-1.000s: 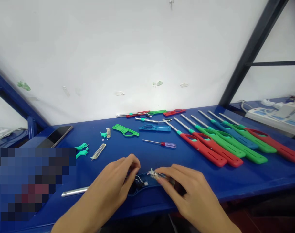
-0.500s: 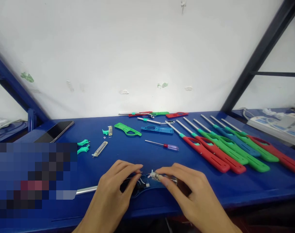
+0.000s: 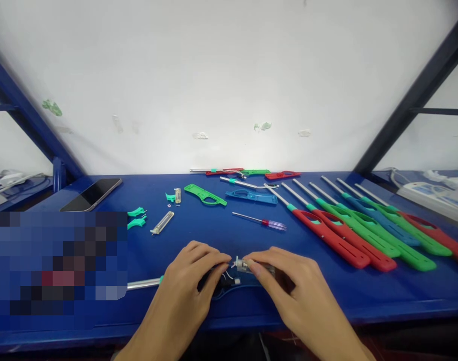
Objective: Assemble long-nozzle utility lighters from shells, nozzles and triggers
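My right hand [image 3: 294, 281] pinches a small clear lighter fuel tank [image 3: 245, 265], its white valve end pointing left. Close to that valve, the thumb and forefinger of my left hand [image 3: 194, 276] are pressed together on a thin white tube [image 3: 229, 275], whose tip is hidden. Beneath both hands lies an open blue lighter shell [image 3: 223, 295], partly covered by them. A black part with a white tip [image 3: 236, 282] sits inside it. The shell's metal barrel [image 3: 143, 285] sticks out to the left of my left wrist.
Several assembled lighters [image 3: 330, 238] lie at the right. A screwdriver [image 3: 276, 224], a green shell half [image 3: 205, 194], a blue shell half [image 3: 251, 196] and another fuel tank [image 3: 163, 222] lie beyond my hands. Teal triggers [image 3: 137, 222] and a phone [image 3: 91, 194] are at the left.
My left fingertips have come nearer to the valve end of the fuel tank, narrowing the gap between the hands. The whole view has shifted slightly.
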`<action>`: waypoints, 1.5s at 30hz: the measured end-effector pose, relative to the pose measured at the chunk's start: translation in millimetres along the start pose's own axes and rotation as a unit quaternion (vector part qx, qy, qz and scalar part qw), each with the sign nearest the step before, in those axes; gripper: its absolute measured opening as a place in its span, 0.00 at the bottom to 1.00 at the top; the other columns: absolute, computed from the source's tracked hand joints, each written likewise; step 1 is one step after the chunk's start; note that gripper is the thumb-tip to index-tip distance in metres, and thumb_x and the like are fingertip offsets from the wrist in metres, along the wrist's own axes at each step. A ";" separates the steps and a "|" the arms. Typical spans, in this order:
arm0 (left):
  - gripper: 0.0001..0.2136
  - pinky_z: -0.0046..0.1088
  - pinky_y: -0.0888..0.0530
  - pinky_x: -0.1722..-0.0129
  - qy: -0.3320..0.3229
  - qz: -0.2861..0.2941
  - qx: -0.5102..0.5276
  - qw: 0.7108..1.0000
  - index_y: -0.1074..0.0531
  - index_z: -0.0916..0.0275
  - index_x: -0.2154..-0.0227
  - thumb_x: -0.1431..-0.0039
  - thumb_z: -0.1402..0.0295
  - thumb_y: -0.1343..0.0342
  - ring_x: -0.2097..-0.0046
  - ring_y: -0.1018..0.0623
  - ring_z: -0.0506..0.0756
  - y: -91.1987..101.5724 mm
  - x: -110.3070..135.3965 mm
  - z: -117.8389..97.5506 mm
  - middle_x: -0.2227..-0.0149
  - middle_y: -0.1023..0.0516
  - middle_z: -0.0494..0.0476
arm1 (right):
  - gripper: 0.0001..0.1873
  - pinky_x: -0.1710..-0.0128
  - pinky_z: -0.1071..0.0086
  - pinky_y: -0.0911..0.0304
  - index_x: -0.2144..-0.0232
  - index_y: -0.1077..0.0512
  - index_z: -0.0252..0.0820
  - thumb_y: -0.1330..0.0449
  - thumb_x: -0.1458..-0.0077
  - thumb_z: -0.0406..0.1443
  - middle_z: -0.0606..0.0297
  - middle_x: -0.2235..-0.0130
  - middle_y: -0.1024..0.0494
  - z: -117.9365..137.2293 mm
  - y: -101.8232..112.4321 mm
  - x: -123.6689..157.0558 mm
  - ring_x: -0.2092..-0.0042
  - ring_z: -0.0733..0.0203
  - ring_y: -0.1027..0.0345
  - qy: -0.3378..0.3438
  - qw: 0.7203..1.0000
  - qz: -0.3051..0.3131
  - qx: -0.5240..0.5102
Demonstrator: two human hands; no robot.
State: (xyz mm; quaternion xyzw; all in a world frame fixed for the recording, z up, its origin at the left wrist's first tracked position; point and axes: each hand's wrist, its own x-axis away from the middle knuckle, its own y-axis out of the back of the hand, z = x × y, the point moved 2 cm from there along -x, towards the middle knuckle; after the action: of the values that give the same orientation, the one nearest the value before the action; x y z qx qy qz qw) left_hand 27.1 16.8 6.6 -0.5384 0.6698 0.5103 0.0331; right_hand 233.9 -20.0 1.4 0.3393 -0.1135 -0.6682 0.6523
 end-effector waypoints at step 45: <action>0.11 0.36 0.23 0.55 -0.006 0.028 -0.018 0.999 0.23 0.58 0.49 0.26 0.76 0.48 0.56 0.22 0.57 -5.8 6.6 -6.3 0.58 0.18 0.55 | 0.16 0.82 0.73 0.36 0.60 0.18 0.49 0.39 0.33 0.51 0.69 0.75 0.20 -11.9 3.6 -3.8 0.81 0.64 0.32 -0.055 0.989 -0.130 0.041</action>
State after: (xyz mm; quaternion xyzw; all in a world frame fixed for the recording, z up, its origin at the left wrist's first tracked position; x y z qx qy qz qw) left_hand 31.9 8.3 1.9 -0.5166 0.6752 0.5263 0.0133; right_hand 243.6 -13.5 -4.1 0.3407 -0.1315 -0.7595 0.5383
